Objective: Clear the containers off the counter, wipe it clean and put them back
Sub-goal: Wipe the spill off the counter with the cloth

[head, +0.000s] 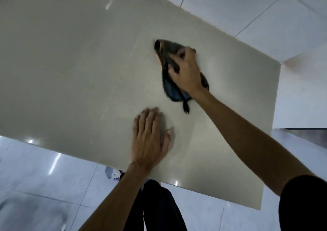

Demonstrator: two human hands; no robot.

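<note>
A beige counter [70, 62] fills most of the view and carries no containers. My right hand [185, 71] presses down on a dark, crumpled cloth [170, 87] with a blue patch, its fingers bunching the fabric near the counter's right part. My left hand [150, 138] lies flat, palm down, on the bare counter just in front of the cloth, fingers together and holding nothing. No containers show anywhere in the frame.
White wall tiles [256, 9] run behind the counter's far edge. A white side wall [300, 93] stands at the right end. Glossy light floor tiles [44, 177] lie below the near edge. My dark trousers [159, 204] are close to the counter.
</note>
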